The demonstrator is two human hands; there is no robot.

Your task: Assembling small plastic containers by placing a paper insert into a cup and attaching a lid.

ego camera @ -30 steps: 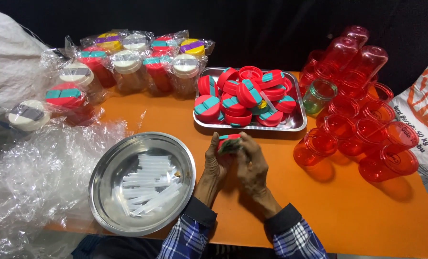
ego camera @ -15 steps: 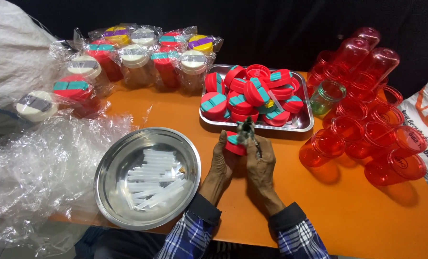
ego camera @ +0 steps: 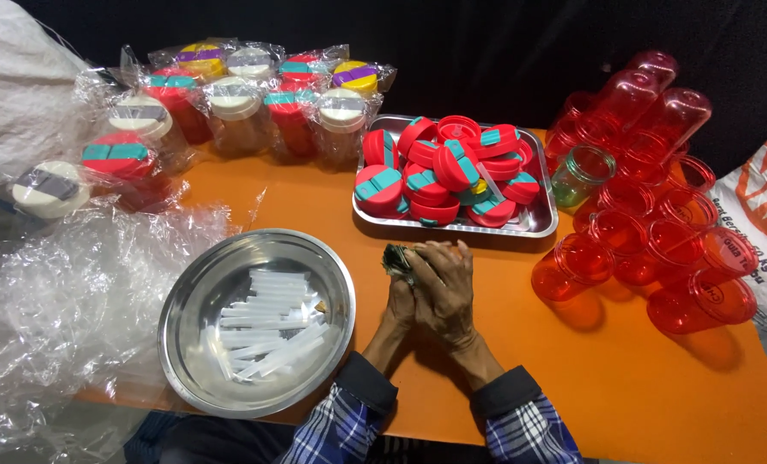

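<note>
Head camera: a person in plaid sleeves with dark cuffs presses both hands together over an orange table (ego camera: 332, 202). The right hand (ego camera: 448, 288) folds over the left hand (ego camera: 401, 296), fingers curled shut around a small object (ego camera: 398, 260) with teal and dark parts that shows only at the fingertips; what it is cannot be told. The clasped hands sit just in front of a rectangular steel tray (ego camera: 540, 222) heaped with red caps (ego camera: 444, 167) bearing teal flip tabs. To the left, a round steel bowl (ego camera: 203, 296) holds a loose pile of clear plastic straws (ego camera: 267, 322). Crumpled clear plastic wrap (ego camera: 66, 301) spreads over the table's left edge. Along the back stand wrapped jars (ego camera: 237, 99) with white, red, yellow and teal lids. At right, red transparent jars (ego camera: 658, 215) lie stacked on their sides, open mouths toward the camera, with one clear glass jar (ego camera: 581, 174) between them and the tray. A white sack (ego camera: 766, 215) with orange print rests at far right.
</note>
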